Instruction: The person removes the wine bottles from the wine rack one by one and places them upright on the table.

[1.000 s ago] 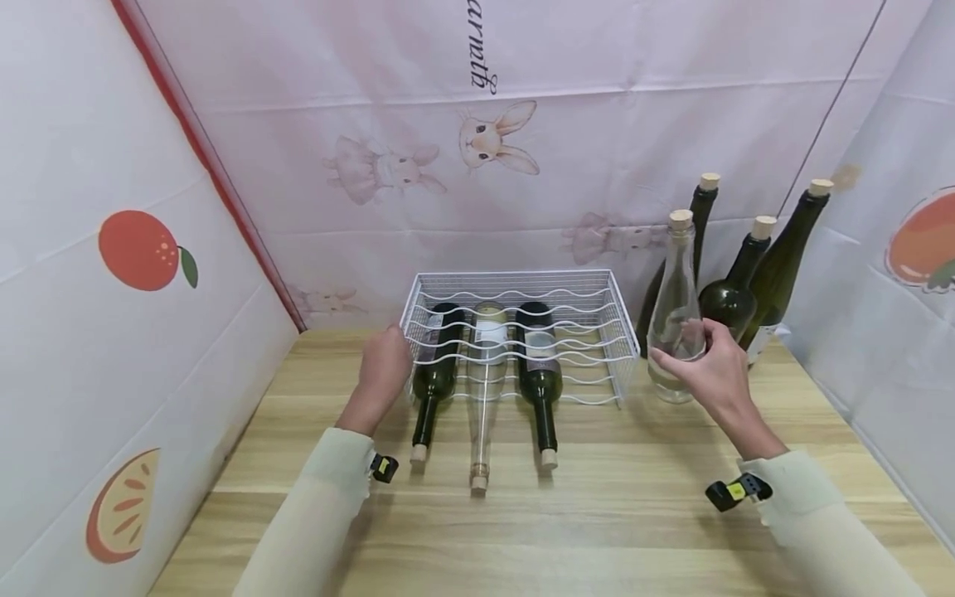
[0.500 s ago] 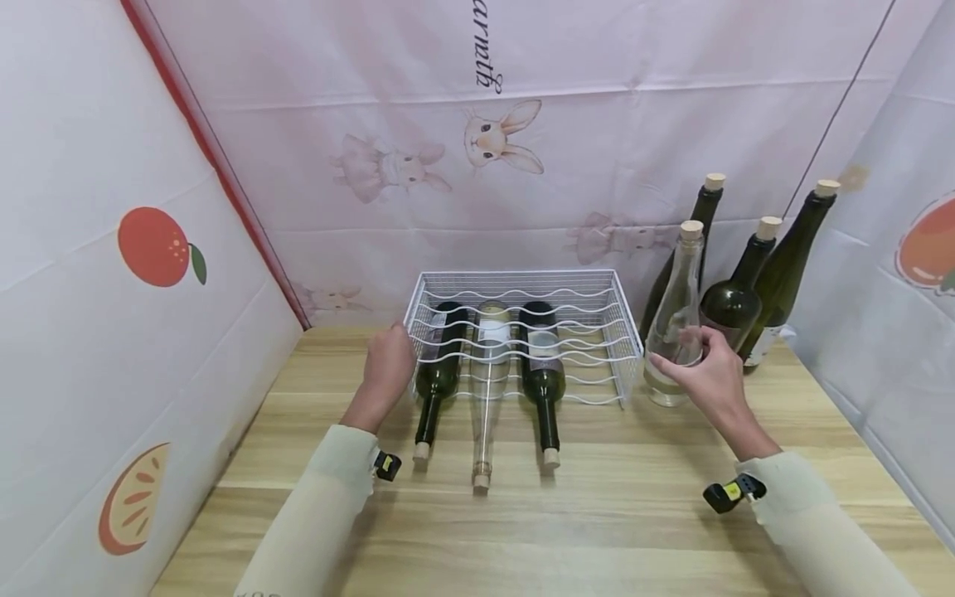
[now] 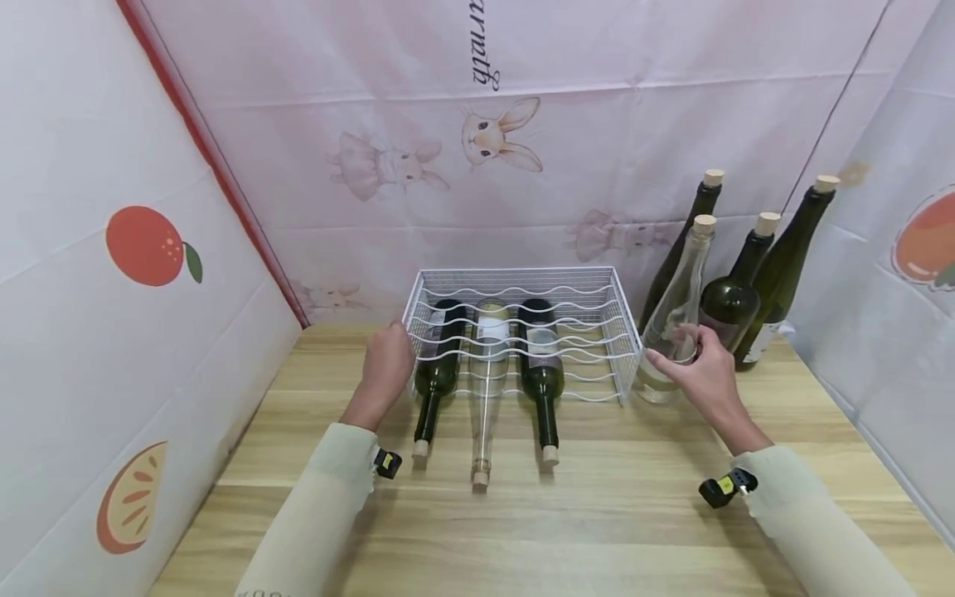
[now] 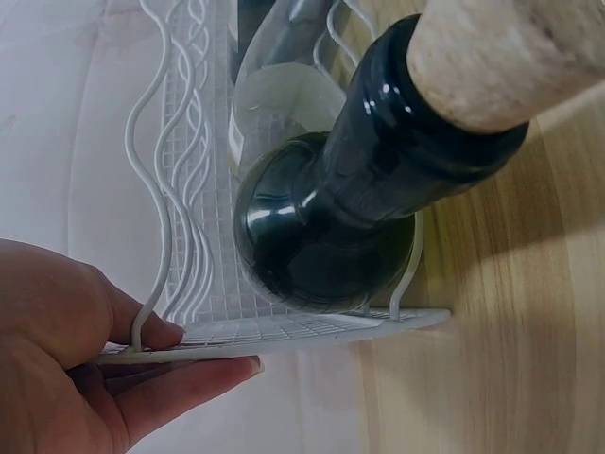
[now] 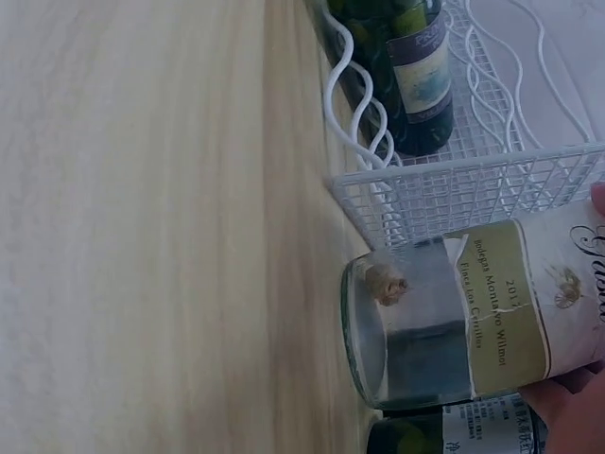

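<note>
My left hand (image 3: 385,361) grips the left side of a white wire wine rack (image 3: 515,269); the left wrist view shows thumb and fingers pinching the top rim of its side panel (image 4: 312,331). My right hand (image 3: 705,369) holds a clear corked wine bottle (image 3: 682,278) beside the rack's right side. This bottle leans, its neck to the right and its base near the rack's mesh (image 5: 425,203). A torn label (image 5: 506,293) shows on it. Inside the rack lie a dark bottle (image 3: 438,377), a clear bottle (image 3: 488,385) and another dark bottle (image 3: 543,381), corks toward me.
Three dark corked bottles stand at the back right: a tall one (image 3: 701,203) partly hidden behind the clear bottle, a shorter one (image 3: 727,294) and a slim one (image 3: 787,265). Printed cloth walls (image 3: 358,50) border the wooden table (image 3: 559,539) at the back and sides.
The clear bottle in my right hand has gone from nearly upright to leaning, its base shifting left toward the rack and its cork to the right. My left hand stays on the rack.
</note>
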Motion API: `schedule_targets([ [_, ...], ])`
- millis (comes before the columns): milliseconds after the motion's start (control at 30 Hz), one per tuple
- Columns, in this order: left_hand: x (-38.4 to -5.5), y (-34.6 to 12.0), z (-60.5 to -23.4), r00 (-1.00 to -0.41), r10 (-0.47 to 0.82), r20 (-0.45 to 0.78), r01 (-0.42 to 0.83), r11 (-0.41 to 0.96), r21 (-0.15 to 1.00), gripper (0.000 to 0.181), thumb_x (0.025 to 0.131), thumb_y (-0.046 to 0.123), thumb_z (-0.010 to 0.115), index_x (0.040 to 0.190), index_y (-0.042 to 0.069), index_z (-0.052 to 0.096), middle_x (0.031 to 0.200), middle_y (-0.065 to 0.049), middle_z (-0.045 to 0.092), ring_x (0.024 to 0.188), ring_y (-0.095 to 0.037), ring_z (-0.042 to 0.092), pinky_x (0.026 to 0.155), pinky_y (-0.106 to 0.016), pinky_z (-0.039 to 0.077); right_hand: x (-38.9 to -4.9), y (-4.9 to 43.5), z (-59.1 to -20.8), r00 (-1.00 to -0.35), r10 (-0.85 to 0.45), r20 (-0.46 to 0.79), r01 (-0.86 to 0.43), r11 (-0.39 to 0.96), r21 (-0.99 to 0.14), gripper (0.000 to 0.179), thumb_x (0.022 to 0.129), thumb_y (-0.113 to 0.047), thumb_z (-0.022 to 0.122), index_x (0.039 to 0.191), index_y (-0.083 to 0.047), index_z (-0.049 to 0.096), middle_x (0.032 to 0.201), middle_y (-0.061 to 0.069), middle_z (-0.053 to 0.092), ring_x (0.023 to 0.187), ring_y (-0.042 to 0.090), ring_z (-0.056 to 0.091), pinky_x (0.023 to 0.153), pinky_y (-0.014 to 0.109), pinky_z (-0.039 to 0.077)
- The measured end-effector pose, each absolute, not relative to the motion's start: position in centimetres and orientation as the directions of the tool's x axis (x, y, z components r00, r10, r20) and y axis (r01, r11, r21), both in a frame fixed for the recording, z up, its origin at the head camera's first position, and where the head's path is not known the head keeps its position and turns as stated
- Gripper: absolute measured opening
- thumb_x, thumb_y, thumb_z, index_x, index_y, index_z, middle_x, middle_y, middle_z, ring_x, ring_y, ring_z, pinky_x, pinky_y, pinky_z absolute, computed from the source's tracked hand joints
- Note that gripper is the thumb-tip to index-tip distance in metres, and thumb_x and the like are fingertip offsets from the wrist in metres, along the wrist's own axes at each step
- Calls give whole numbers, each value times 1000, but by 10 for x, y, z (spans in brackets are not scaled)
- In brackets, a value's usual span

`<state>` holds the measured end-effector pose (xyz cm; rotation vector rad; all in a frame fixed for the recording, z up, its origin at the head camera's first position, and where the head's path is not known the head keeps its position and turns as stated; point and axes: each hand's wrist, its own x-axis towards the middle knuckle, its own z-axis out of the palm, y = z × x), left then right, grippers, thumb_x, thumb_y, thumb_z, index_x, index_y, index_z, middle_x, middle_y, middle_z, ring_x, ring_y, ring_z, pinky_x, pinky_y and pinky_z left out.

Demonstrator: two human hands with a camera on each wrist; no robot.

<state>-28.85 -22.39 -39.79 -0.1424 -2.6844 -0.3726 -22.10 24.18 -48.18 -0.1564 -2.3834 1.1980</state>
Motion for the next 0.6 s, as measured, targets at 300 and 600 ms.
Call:
schedule_targets([
  [300, -288, -223, -399, -905, 40, 424, 153, 960, 236, 12, 93, -3, 54, 91, -11, 63, 82, -33, 70, 72, -48, 71, 57, -54, 58, -220, 246, -483, -889, 285, 357, -96, 648, -756, 72, 89, -45, 79, 139, -1, 52, 131, 22, 66, 94, 21, 59, 77, 20, 42],
  [600, -289, -221, -400, -906, 16, 423, 134, 959, 252, 13, 92, -4, 54, 95, -14, 63, 85, -34, 70, 75, -49, 72, 59, -54, 60, -220, 250, -477, -915, 231, 330, -86, 687, -721, 74, 91, -48, 75, 139, 3, 51, 133, 28, 59, 100, 35, 59, 76, 35, 47],
])
